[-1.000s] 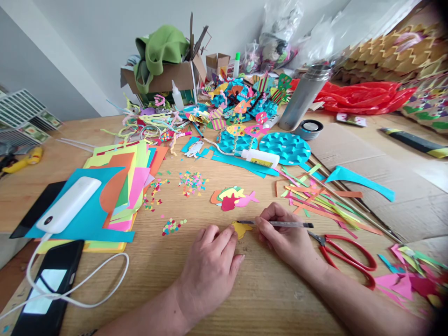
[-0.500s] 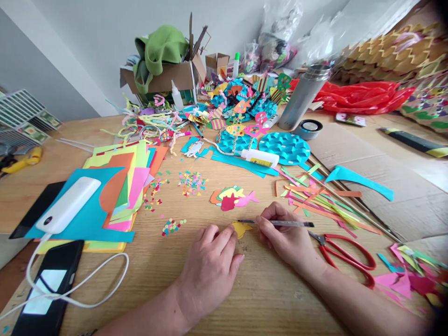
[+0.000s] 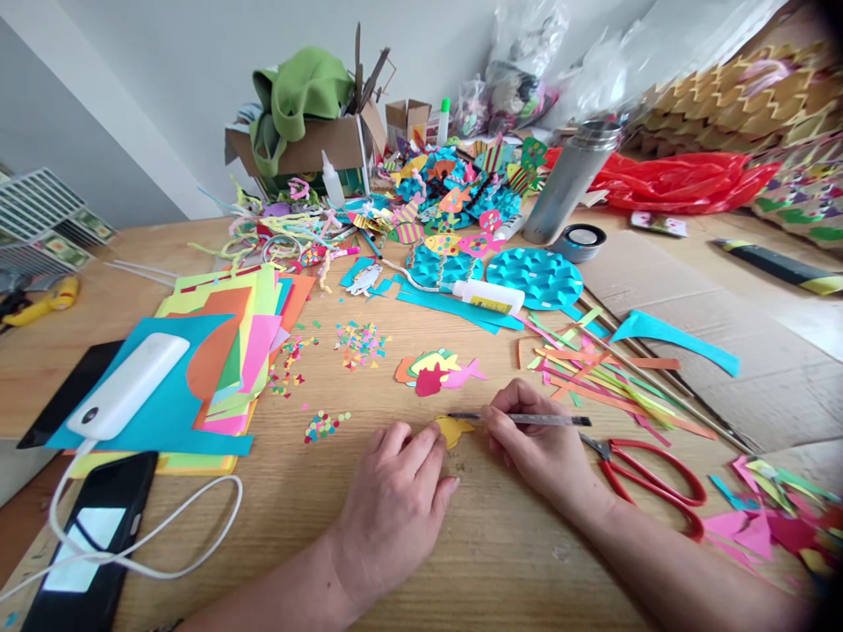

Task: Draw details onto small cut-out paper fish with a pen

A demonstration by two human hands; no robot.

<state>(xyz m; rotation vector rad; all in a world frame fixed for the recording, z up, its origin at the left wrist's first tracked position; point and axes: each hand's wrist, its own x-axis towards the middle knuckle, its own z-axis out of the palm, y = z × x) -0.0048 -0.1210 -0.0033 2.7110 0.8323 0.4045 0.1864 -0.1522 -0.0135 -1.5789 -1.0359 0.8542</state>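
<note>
A small yellow paper fish [image 3: 453, 430] lies flat on the wooden table. My left hand [image 3: 403, 487] rests on the table with its fingertips pressing the fish's left edge. Pinched between the fingers of my right hand [image 3: 530, 439] is a thin pen [image 3: 546, 420], held nearly level, its tip at the fish's top edge. Just above lie stacked paper fish cutouts [image 3: 431, 373] in several colours. Piles of tiny paper bits [image 3: 361, 344] and round dots [image 3: 322, 427] sit to the left.
Red-handled scissors [image 3: 652, 478] and paper strips [image 3: 612, 377] lie right. A paper stack [image 3: 224, 351] with a white power bank [image 3: 132, 386] and a phone [image 3: 92, 544] are left. Behind stand a glue bottle [image 3: 491, 297], a metal flask [image 3: 572, 184] and a cardboard box [image 3: 316, 158].
</note>
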